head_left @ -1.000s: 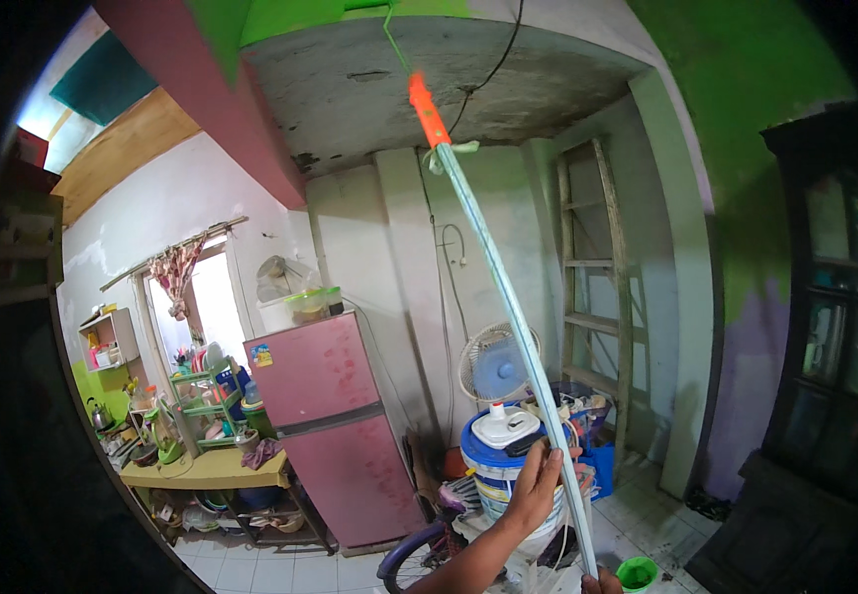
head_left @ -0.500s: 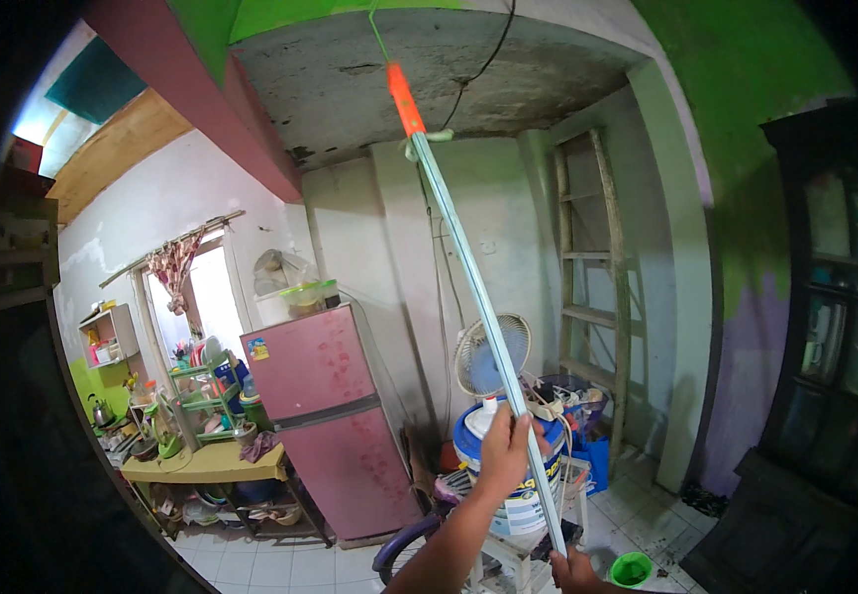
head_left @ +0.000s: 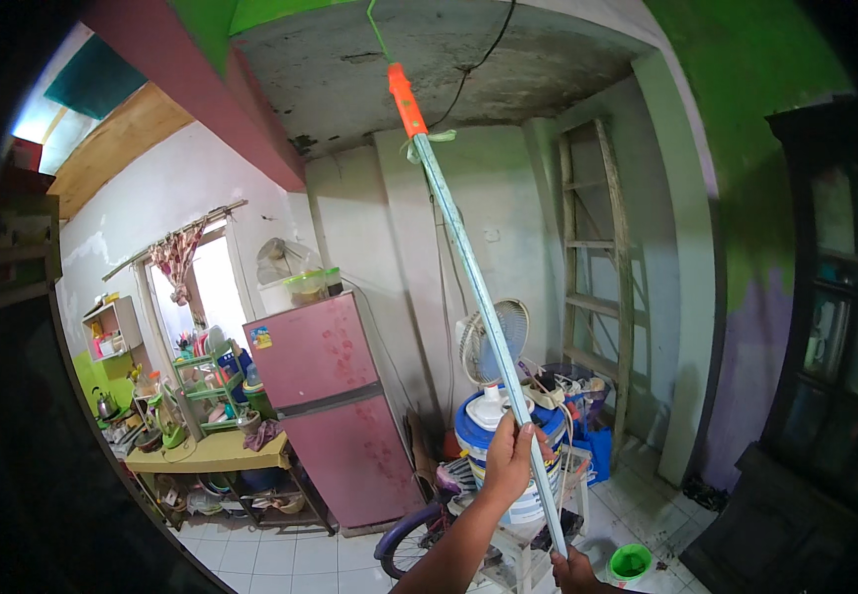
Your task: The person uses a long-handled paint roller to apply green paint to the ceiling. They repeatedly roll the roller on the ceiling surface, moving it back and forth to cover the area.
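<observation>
Between the fridge (head_left: 325, 406) and the ladder (head_left: 625, 267) in view, the pole (head_left: 482, 297) slants upward, the left hand (head_left: 511, 459) curled round its lower part and the right hand (head_left: 574, 571) gripping near its bottom end. It looks stiff, smooth and fairly light, though likely top-heavy; the tied-on orange handle (head_left: 407, 102) may wobble, so hands spaced apart low down should steady it.
</observation>
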`<state>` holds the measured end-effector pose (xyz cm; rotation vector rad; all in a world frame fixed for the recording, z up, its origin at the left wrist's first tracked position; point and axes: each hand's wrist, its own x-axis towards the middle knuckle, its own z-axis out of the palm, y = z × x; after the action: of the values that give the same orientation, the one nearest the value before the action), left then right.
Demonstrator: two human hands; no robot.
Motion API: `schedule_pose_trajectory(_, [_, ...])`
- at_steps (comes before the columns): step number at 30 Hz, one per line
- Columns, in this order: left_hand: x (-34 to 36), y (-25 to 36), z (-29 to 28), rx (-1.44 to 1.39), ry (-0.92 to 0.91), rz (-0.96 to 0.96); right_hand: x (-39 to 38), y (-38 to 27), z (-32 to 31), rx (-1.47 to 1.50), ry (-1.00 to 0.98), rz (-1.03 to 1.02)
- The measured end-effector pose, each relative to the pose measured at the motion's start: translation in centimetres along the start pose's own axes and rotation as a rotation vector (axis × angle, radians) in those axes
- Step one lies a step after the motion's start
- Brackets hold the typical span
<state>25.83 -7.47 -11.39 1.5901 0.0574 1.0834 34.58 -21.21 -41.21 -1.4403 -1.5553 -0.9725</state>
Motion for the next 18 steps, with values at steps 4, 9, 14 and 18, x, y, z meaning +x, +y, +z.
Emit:
schedule_pose_trajectory(4, [-3.2,-1.7,0.0,0.159,-0.007,-0.006,-0.6,-2.1,-2.5,0.902,-0.405,1.091])
schedule_pose_trajectory(9, [-3.8,-2.3,-0.1,0.160,0.043,0.041,0.2,-2.3,-3.6,0.798,-0.536,0.972])
schedule_pose_trajectory(14, [-0.4,2.3,-0.2,0.040,0.047,-0.025,5.2,-2.3,-3.5,0.764,-0.499,0.901])
schedule_pose_trajectory(18, [-3.0,-1.0,-1.3,0.125,0.048,-0.003,2.7,-3.2,-3.3,0.673,-0.507,0.849])
